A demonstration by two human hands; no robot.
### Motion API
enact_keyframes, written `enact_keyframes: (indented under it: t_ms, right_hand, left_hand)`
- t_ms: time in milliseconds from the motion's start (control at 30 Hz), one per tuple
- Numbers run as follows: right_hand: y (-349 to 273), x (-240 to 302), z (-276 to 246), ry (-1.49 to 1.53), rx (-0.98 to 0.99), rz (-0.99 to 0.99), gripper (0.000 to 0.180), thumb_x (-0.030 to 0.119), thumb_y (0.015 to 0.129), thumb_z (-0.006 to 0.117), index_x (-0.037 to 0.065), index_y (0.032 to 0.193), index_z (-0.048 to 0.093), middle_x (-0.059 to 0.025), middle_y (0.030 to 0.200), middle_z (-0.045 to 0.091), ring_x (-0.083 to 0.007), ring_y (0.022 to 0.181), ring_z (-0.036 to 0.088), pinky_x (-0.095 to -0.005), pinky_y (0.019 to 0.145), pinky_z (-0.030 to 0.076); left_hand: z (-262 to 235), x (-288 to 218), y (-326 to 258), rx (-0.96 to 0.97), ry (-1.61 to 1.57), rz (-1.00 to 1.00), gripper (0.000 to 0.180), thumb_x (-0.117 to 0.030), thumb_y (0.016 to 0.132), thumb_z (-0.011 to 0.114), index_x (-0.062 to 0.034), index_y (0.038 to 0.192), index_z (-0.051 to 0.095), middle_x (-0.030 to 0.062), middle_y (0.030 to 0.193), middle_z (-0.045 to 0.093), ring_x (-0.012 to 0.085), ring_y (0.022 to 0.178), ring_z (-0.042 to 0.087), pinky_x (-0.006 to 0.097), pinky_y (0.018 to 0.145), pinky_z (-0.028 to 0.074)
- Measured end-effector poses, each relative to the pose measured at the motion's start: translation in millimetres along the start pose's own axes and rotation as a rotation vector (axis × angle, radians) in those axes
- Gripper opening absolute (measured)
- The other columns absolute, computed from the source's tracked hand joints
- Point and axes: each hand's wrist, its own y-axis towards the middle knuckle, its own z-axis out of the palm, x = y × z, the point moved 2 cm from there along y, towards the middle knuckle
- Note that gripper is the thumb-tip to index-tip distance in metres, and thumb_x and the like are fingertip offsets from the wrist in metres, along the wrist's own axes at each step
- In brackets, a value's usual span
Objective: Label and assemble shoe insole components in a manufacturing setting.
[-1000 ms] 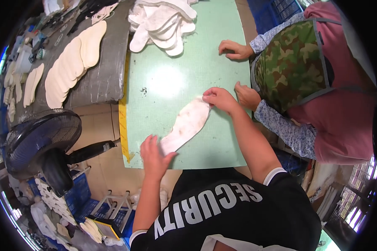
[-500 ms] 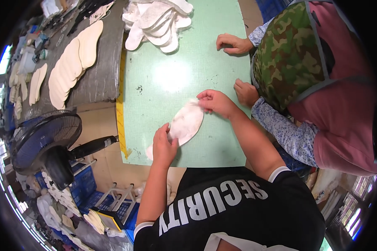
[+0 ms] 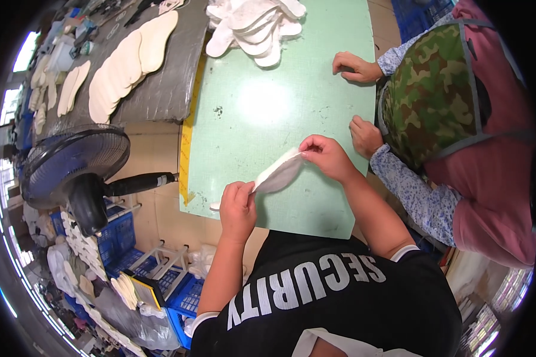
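Note:
A white, fuzzy insole [image 3: 280, 174] is raised and tilted on its edge over the near part of the green tabletop [image 3: 238, 143]. My left hand [image 3: 239, 207] pinches its edge near one end, and a small white tip shows beyond that hand on the left. At the far right end, the fingers and thumb of my right hand [image 3: 326, 157] are closed on the insole. The insole's pale underside faces me, partly in shadow. A pile of similar white insoles [image 3: 257, 30] lies at the far edge of the table.
A person in a camouflage apron [image 3: 432, 89] stands at the right, with both hands resting by the table edge. On the left, a dark table [image 3: 161, 89] bears a fanned row of cream insoles [image 3: 128, 65]. A black fan [image 3: 80, 172] and blue crates [image 3: 116, 241] stand nearer.
The insole was lying nearly flat on the table; now both my hands grip it and it is lifted and tilted. The view has shifted, so the surroundings sit further right.

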Motion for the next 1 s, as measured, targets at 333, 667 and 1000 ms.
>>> enact_keyframes:
  t_ms: [333, 667, 1000]
  right_hand:
    - [7, 3, 53, -0.063, 0.142, 0.127, 0.032, 0.011, 0.075, 0.066, 0.001, 0.104, 0.058, -0.0046, 0.091, 0.059, -0.0098, 0.081, 0.053, -0.0241, 0.073, 0.044]
    - [47, -32, 85, 0.147, -0.252, 0.081, 0.039, 0.013, 0.088, 0.048, -0.003, 0.124, 0.043, -0.0138, 0.121, 0.051, -0.0221, 0.111, 0.049, -0.0334, 0.089, 0.042]
    - [24, -27, 80, 0.446, -0.434, 0.130, 0.027, 0.003, 0.085, 0.046, -0.004, 0.112, 0.046, -0.0151, 0.097, 0.059, -0.0230, 0.083, 0.062, -0.0349, 0.068, 0.052]
  left_hand:
    - [-33, 17, -34, 0.304, -0.444, -0.561, 0.028, -0.001, 0.077, 0.064, 0.0019, 0.104, 0.059, 0.0099, 0.089, 0.064, 0.0132, 0.079, 0.059, 0.026, 0.071, 0.048]
    - [-39, 109, -97, 0.401, -0.794, -0.700, 0.027, -0.006, 0.077, 0.067, 0.0030, 0.100, 0.058, 0.0016, 0.080, 0.061, 0.0074, 0.069, 0.055, 0.022, 0.064, 0.045]
    - [-38, 111, -73, 0.071, -0.914, -0.700, 0.020, 0.000, 0.080, 0.060, 0.0032, 0.100, 0.057, 0.0037, 0.084, 0.061, 0.0076, 0.073, 0.055, 0.020, 0.068, 0.045]
